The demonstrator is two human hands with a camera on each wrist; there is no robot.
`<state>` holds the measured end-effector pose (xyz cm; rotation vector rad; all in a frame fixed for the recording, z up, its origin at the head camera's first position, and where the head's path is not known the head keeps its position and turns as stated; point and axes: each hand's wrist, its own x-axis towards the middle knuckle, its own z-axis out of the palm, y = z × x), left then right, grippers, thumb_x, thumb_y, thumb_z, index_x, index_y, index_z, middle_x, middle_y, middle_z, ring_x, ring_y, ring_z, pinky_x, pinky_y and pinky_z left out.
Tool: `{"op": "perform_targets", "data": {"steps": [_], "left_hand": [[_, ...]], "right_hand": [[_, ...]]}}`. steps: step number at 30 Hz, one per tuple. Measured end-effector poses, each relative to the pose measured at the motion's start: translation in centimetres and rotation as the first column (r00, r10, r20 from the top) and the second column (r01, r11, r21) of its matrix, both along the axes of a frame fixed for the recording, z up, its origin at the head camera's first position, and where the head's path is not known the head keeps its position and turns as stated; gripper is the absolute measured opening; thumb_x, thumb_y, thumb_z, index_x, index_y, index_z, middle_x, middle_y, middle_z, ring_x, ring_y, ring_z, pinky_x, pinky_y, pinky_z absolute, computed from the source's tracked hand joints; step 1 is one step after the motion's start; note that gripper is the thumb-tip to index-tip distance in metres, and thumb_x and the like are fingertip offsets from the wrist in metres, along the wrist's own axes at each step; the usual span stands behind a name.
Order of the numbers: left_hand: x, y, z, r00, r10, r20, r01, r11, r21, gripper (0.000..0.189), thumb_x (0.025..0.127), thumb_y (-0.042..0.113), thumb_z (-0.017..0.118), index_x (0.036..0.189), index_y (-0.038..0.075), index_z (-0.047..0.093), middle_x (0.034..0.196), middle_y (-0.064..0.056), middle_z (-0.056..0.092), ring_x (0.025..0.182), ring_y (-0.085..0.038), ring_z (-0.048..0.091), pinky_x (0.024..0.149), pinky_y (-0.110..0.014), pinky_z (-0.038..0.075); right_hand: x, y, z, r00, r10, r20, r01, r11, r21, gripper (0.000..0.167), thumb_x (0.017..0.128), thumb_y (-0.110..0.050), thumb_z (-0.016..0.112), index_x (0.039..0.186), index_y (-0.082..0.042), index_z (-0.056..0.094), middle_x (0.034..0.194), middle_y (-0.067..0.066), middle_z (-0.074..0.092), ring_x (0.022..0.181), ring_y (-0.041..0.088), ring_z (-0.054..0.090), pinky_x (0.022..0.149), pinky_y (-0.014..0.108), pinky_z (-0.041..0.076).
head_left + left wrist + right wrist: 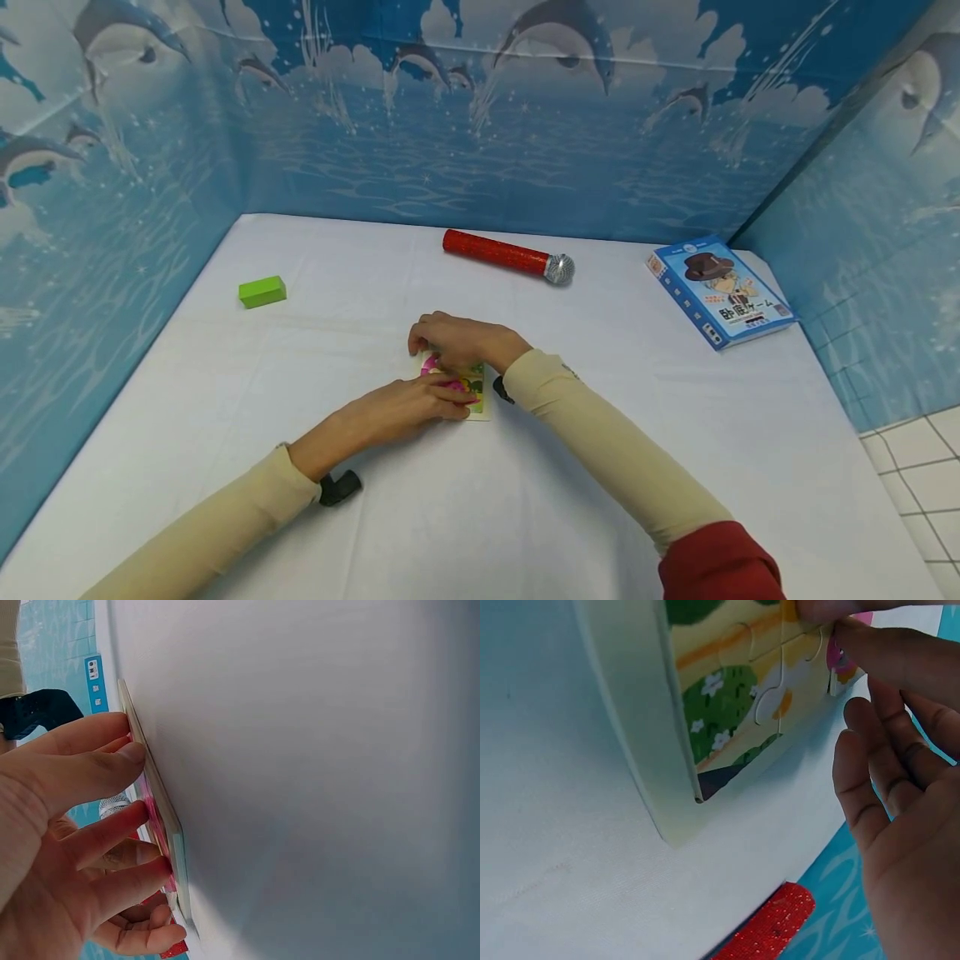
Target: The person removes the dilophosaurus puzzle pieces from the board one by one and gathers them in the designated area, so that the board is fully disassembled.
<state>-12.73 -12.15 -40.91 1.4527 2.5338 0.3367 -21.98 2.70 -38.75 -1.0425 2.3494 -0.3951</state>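
Note:
A small jigsaw puzzle (476,385) with pink, green and yellow artwork lies on a pale backing board (641,750) in the head view's middle. My left hand (408,407) reaches over its near side, the fairly straight fingers (112,832) resting on the pieces. Over the far left corner, my right hand (468,340) has curled fingers. In the right wrist view, its thumb and a finger pinch at a pink jigsaw piece (845,664), beside a gap from the joined pieces. Fingers hide much of the picture and part of that piece.
Beyond the hands lies a red glittery microphone (498,252) with a silver head. A green block (262,292) sits at the back left. At the right stands a blue game box (723,292) lying flat. Dolphin-print curtains (480,150) border the white table (360,275).

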Motion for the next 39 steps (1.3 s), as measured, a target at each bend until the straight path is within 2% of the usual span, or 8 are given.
{"op": "perform_targets", "data": {"steps": [6,10,13,18,24,28,33,39], "left_hand": [[0.0,0.0,0.0,1.0,0.016,0.011,-0.016,1.0,-0.009,0.035,0.097,0.007,0.061,0.129,0.02,0.067,0.143,0.004,0.054,0.138,-0.025,0.04,0.083,-0.043,0.056],[0.0,0.0,0.1,1.0,0.025,0.009,-0.024,0.999,-0.032,0.036,0.096,0.007,0.062,0.129,0.021,0.067,0.143,0.004,0.054,0.139,-0.025,0.04,0.081,-0.043,0.057],[0.0,-0.1,0.1,0.999,0.032,-0.001,-0.032,0.998,-0.059,0.038,0.096,0.009,0.062,0.131,0.023,0.066,0.144,0.006,0.053,0.14,-0.023,0.039,0.078,-0.043,0.057],[0.0,-0.2,0.1,0.999,0.039,-0.014,-0.04,0.996,-0.075,0.039,0.096,0.01,0.063,0.132,0.025,0.065,0.144,0.008,0.053,0.139,-0.02,0.04,0.077,-0.043,0.057],[0.0,-0.3,0.3,0.999,0.039,-0.021,-0.04,0.996,-0.082,0.041,0.095,0.01,0.065,0.132,0.026,0.065,0.143,0.009,0.053,0.137,-0.019,0.044,0.074,-0.043,0.057],[0.1,-0.3,0.5,0.999,0.045,0.004,-0.044,0.995,-0.093,0.043,0.095,0.009,0.064,0.135,0.025,0.063,0.145,0.009,0.052,0.139,-0.02,0.041,0.074,-0.042,0.057],[0.0,-0.3,0.6,0.999,0.032,0.042,-0.028,0.995,-0.099,0.044,0.096,0.007,0.062,0.137,0.022,0.061,0.147,0.008,0.049,0.142,-0.022,0.036,0.079,-0.043,0.056],[-0.2,-0.5,0.8,0.985,0.056,0.164,-0.038,0.993,-0.114,0.051,0.093,0.02,0.068,0.142,0.022,0.055,0.153,0.008,0.042,0.146,-0.022,0.026,0.094,-0.049,0.05]], "right_hand": [[-0.2,0.2,-0.4,0.999,-0.02,0.027,0.022,0.998,-0.056,0.04,0.088,0.003,0.066,0.124,-0.014,0.063,0.118,0.0,0.052,0.109,0.013,0.049,0.095,0.021,0.044],[-0.3,0.7,-0.9,0.998,-0.06,0.023,0.063,0.988,-0.138,0.032,0.089,-0.001,0.069,0.119,-0.011,0.065,0.118,0.002,0.052,0.105,0.014,0.053,0.092,0.022,0.046],[-0.2,1.4,-1.3,0.996,-0.084,0.022,0.087,0.975,-0.206,0.024,0.089,-0.004,0.071,0.112,-0.011,0.067,0.112,0.002,0.057,0.102,0.015,0.055,0.091,0.023,0.046],[0.0,2.4,-1.9,0.995,-0.097,0.032,0.102,0.95,-0.295,0.023,0.089,-0.006,0.071,0.109,-0.017,0.068,0.1,-0.003,0.064,0.095,0.012,0.057,0.086,0.022,0.048],[-0.1,3.2,-2.0,0.996,-0.08,0.045,0.092,0.911,-0.403,0.022,0.092,-0.005,0.068,0.111,-0.015,0.071,0.1,-0.003,0.068,0.093,0.011,0.059,0.085,0.023,0.05],[-0.3,4.1,-1.8,0.99,-0.113,0.081,0.138,0.885,-0.444,0.023,0.093,-0.008,0.068,0.114,-0.015,0.073,0.104,-0.002,0.069,0.095,0.011,0.061,0.085,0.025,0.051],[-0.6,6.3,-1.6,0.973,-0.194,0.128,0.231,0.87,-0.435,0.024,0.093,-0.012,0.069,0.115,-0.015,0.074,0.111,-0.001,0.071,0.097,0.012,0.062,0.085,0.028,0.051],[-0.9,9.9,-1.4,0.939,-0.292,0.18,0.34,0.859,-0.382,0.024,0.093,-0.011,0.068,0.116,-0.014,0.075,0.117,0.0,0.07,0.102,0.015,0.061,0.081,0.031,0.051]]}}
